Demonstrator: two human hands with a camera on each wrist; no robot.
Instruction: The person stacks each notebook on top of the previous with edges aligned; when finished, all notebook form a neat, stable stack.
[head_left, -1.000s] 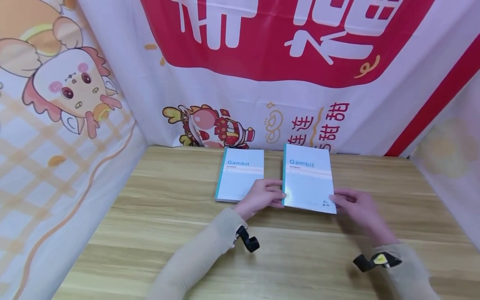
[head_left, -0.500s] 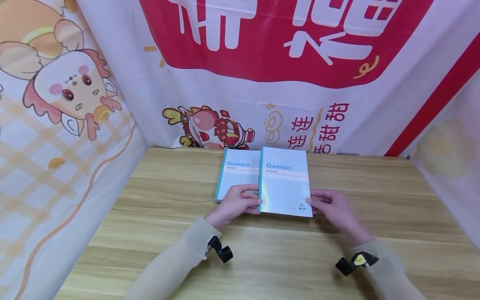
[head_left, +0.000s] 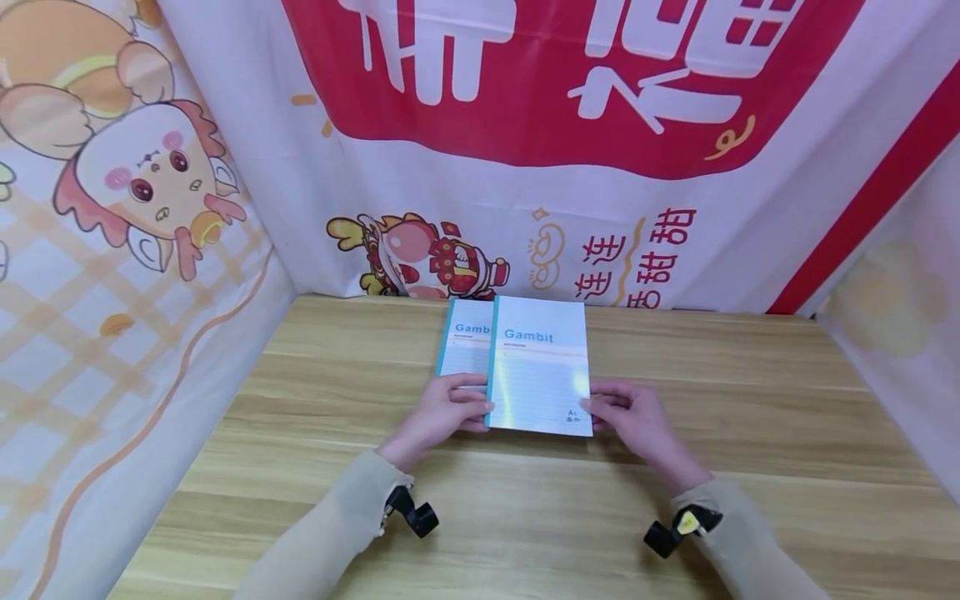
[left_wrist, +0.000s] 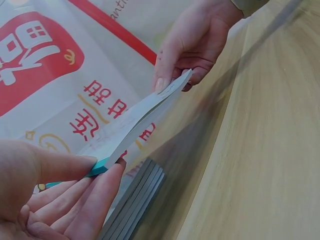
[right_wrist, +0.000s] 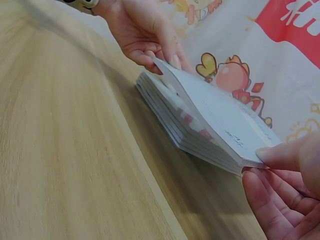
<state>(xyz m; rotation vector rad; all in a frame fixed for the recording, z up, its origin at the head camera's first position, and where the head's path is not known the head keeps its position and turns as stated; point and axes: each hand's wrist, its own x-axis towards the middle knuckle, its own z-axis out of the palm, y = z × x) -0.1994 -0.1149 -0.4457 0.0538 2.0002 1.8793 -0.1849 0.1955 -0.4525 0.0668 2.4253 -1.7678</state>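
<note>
Both hands hold a white notebook (head_left: 536, 367) with a teal spine, raised above the table with its cover facing up. My left hand (head_left: 444, 408) pinches the spine side near its lower corner, thumb on top and fingers beneath. At the opposite edge, my right hand (head_left: 628, 417) pinches the lower right corner. Under and to the left of it stands a stack of notebooks (head_left: 467, 337) of the same kind, partly covered in the head view. In the right wrist view the stacked notebooks (right_wrist: 172, 122) show several layers just below the held one.
The wooden table (head_left: 525, 517) stretches in front of and beside the hands. A printed cloth (head_left: 525, 192) with red and white figures hangs along the table's back edge. Another patterned cloth (head_left: 97, 350) hangs at the left.
Both hands have carried the notebook leftward, from the right of the stack to partly over it. Their pinch on its edges stays the same.
</note>
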